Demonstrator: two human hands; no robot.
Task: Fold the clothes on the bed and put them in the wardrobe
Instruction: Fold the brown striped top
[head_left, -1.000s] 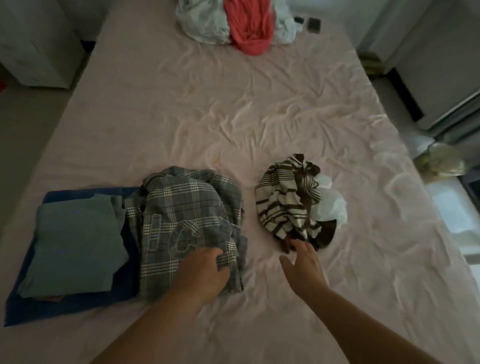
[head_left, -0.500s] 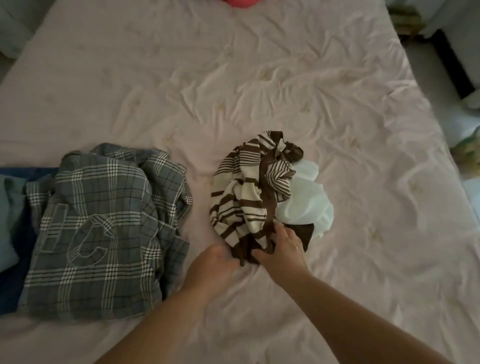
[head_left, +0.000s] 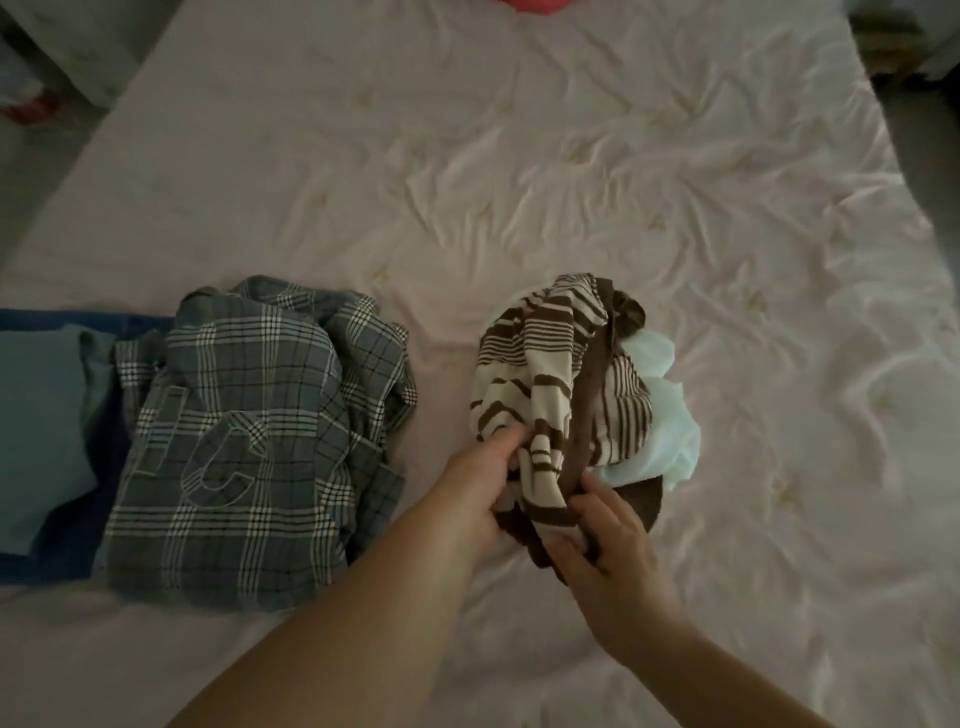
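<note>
Brown-and-cream striped knit (head_left: 540, 374), crumpled, centre right on wrinkled pale sheet (head_left: 467, 171) | its near edge is pinched by left hand (head_left: 475, 486) and right hand (head_left: 608, 535), fingers closed on cloth | grey plaid shirt (head_left: 249, 441) folded at left

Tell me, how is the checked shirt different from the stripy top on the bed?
The checked shirt is grey-blue with thin white crossing lines; the stripy top is cream with brown stripes. The checked shirt lies fairly flat and roughly folded, while the stripy top is scrunched into a heap. Nobody touches the checked shirt, but the left hand and right hand both grip the stripy top. Both rest on the pale bedsheet.
</note>
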